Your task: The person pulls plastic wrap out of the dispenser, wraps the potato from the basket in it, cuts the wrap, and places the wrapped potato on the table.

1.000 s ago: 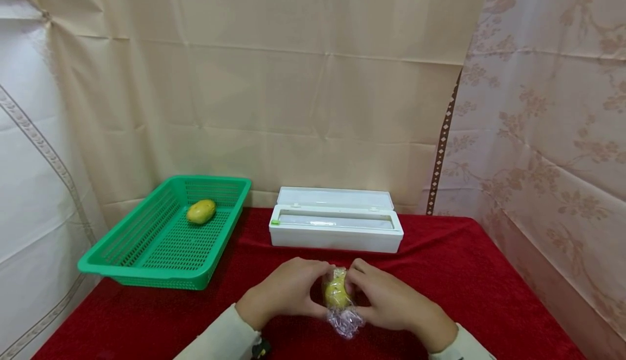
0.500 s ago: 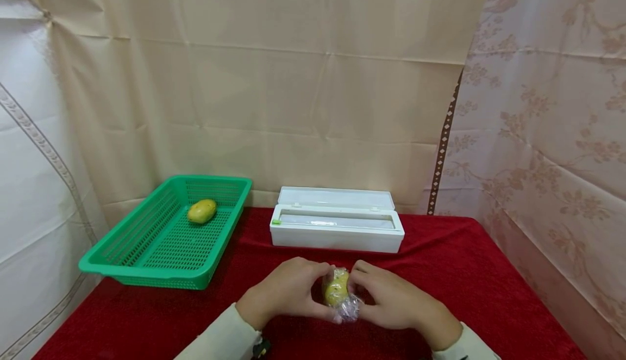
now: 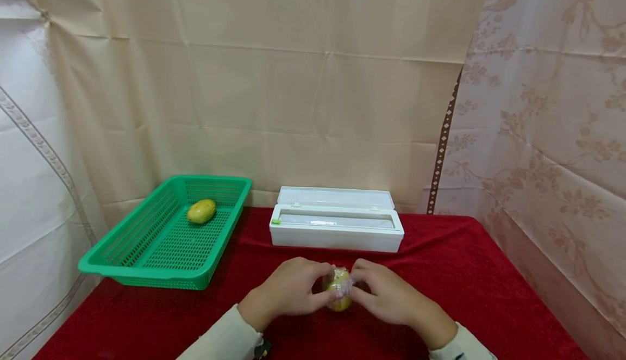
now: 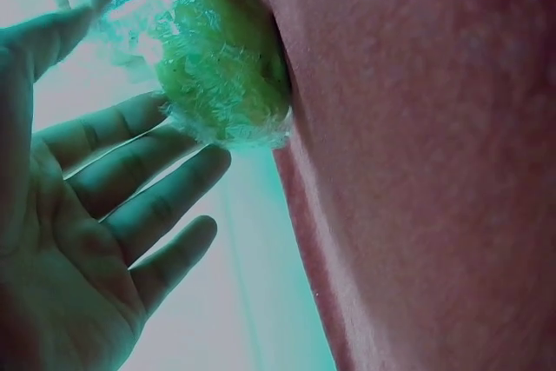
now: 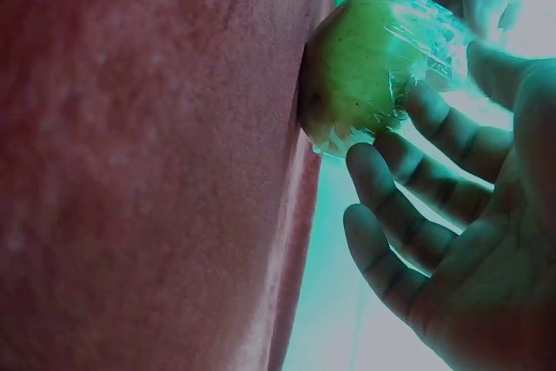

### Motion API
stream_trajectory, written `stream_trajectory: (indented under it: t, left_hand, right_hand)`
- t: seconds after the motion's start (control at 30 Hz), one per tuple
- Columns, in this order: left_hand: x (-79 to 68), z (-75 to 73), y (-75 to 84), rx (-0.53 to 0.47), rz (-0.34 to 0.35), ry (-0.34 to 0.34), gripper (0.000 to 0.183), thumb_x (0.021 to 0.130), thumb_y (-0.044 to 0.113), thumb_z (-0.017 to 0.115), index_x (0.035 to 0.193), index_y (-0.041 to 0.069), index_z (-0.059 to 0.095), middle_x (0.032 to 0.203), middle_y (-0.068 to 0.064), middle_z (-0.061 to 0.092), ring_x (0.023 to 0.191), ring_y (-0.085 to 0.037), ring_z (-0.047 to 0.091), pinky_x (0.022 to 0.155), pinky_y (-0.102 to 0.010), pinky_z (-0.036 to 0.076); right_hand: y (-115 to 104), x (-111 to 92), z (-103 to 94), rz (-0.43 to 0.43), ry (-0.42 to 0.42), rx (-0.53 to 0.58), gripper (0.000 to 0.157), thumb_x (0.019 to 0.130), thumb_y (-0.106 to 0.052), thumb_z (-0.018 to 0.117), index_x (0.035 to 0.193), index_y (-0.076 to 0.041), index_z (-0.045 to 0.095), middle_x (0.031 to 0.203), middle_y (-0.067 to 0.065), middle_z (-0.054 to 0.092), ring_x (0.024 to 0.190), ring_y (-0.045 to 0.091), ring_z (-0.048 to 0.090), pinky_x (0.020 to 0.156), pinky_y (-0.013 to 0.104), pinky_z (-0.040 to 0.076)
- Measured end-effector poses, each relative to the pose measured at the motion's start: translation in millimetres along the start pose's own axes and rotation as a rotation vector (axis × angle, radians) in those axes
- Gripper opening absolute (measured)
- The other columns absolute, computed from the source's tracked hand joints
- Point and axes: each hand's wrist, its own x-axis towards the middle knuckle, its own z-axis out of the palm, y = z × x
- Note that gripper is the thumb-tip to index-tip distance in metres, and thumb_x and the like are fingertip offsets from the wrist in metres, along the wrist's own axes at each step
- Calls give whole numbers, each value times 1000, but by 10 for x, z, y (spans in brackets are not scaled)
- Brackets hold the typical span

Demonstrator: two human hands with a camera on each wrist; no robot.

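A yellow mango [image 3: 339, 302] rests on the red cloth near the front, covered in crinkled cling film [image 4: 143, 28]. My left hand [image 3: 292, 288] holds it from the left, thumb on the film and fingertips against the far side. From the right, my right hand [image 3: 391, 296] pinches the film between thumb and forefinger, its other fingers loosely bent. In the right wrist view, the wrapped fruit's lower side touches the cloth, and the film gathers on its upper side. The hands partly cover the mango in the head view.
Behind the hands stands a white cling film box [image 3: 337, 239] with its lid raised and a small green slider at its left. A green basket [image 3: 195, 282] at the left holds another mango [image 3: 201, 211]. The red cloth [image 3: 464, 284] covers the table; curtains hang behind.
The loose bunch of film at the mango's near end has been folded up over its top. Both thumbs have moved away from me with it; the mango stays in about the same spot.
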Motion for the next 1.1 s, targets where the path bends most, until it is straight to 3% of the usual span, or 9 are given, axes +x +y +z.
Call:
stream_trajectory:
  t: [0.2, 0.4, 0.53, 0.67, 0.83, 0.97, 1.1]
  left_hand:
    - [18, 54, 5, 47, 26, 81, 28, 101, 51, 59, 107, 28, 74, 73, 20, 62, 61, 3, 46, 58, -15, 42]
    - [25, 74, 27, 28, -15, 99, 21, 100, 42, 65, 102, 24, 75, 68, 17, 57, 59, 1, 46, 57, -17, 41]
    - [29, 84, 33, -50, -85, 98, 18, 97, 37, 70, 104, 21, 76, 73, 17, 62, 63, 1, 49, 62, -18, 45]
    - [30, 93, 27, -207, -183, 95, 8, 92, 27, 77, 97, 24, 71, 79, 16, 66, 67, -2, 54, 63, -19, 49]
    - [36, 90, 39, -346, -238, 116, 23, 87, 18, 83, 103, 24, 68, 94, 13, 71, 87, -7, 66, 74, -24, 55]
    - [47, 88, 45, -405, -251, 123, 26, 85, 13, 83, 104, 23, 69, 98, 12, 72, 95, -8, 68, 81, -30, 58]
    - [56, 82, 36, -451, -266, 105, 27, 84, 11, 85, 102, 24, 71, 97, 14, 72, 93, -6, 67, 84, -34, 59]
  right_hand:
    - [6, 35, 52, 51, 52, 26, 14, 100, -35, 69, 86, -33, 70, 85, -18, 57, 78, 0, 54, 70, 21, 49]
    - [7, 43, 86, 126, 76, 83, 27, 97, -35, 73, 72, -28, 66, 78, -13, 55, 70, 2, 50, 63, 22, 46]
    - [26, 40, 89, 193, 54, 133, 24, 96, -38, 74, 76, -27, 67, 79, -12, 58, 74, 3, 53, 65, 23, 47]
    - [40, 40, 66, 239, 39, 213, 18, 94, -37, 76, 88, -24, 65, 83, -9, 63, 78, 8, 59, 68, 24, 50]
    - [13, 56, 76, 147, 90, 292, 27, 88, -22, 84, 99, -22, 59, 93, -4, 62, 83, 14, 64, 70, 26, 56]
    - [-15, 72, 127, 55, 146, 303, 29, 83, -10, 86, 93, -23, 62, 102, -3, 60, 90, 17, 63, 70, 28, 56]
    - [-34, 74, 164, 109, 134, 339, 17, 87, -13, 83, 88, -23, 69, 108, -3, 63, 96, 17, 62, 72, 29, 55]
